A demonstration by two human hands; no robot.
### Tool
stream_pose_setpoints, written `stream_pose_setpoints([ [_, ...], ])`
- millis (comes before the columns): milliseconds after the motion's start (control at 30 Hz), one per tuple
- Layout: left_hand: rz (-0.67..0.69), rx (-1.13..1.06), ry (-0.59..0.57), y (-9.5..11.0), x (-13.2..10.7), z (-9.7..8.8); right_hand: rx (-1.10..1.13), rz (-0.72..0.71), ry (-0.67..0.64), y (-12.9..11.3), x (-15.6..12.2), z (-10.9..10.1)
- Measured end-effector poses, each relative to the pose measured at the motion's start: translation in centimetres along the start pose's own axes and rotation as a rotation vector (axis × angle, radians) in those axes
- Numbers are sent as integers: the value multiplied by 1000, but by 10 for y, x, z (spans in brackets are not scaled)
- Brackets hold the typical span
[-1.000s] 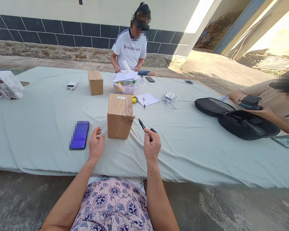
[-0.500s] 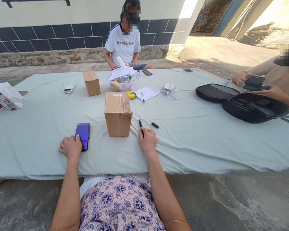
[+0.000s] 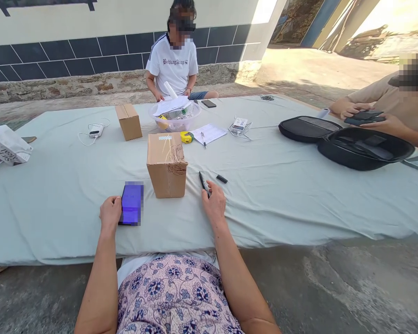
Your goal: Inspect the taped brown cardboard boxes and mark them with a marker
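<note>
My left hand (image 3: pixel 110 213) is closed at the left edge of a smartphone (image 3: pixel 131 204) with a lit blue-purple screen, its fingers curled out of sight. To the right, my right hand (image 3: pixel 215 202) rests on the cloth with its fingers loosely apart. An uncapped black marker (image 3: pixel 204 182) lies against its thumb side, tip pointing away from me. The marker's black cap (image 3: pixel 222 178) lies just beyond the fingers. Between my hands stands a cardboard box (image 3: pixel 166 174) with dark scribbles on its top and front right corner.
Farther back are a smaller cardboard box (image 3: pixel 128 122), a plastic basin (image 3: pixel 176 123) with papers, a yellow tape measure (image 3: pixel 186 137), a paper sheet (image 3: pixel 212 133) with a pen, and white devices with cables. A black case (image 3: pixel 365 150) lies open at right. Two people sit around the table.
My left hand has moved right with the phone, nearer the box, and its fingers have curled in. The right hand's fingers have lifted off the marker. The person at right has lowered the dark device.
</note>
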State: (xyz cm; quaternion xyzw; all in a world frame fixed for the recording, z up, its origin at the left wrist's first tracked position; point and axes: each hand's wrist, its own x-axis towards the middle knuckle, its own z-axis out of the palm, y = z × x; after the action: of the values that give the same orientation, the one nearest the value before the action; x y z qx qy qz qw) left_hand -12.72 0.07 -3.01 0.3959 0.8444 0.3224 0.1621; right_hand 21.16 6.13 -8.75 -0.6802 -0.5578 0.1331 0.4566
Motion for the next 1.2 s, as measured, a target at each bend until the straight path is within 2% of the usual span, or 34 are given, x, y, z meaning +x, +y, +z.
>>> stream_pose_setpoints([
  [67, 21, -27, -30, 3, -2, 3, 36, 7, 15, 0, 0, -1],
  [300, 21, 19, -6, 13, -4, 0, 157, 40, 84, -1, 2, -5],
  [533, 57, -37, -114, 13, -8, 0, 242, 59, 116, -3, 1, -5],
  [867, 21, -310, -174, 19, -17, 8, 319, 55, 174, -6, -1, -7],
  [1200, -122, -653, -226, 22, -26, 17, 387, 52, 203, -7, -2, -11],
])
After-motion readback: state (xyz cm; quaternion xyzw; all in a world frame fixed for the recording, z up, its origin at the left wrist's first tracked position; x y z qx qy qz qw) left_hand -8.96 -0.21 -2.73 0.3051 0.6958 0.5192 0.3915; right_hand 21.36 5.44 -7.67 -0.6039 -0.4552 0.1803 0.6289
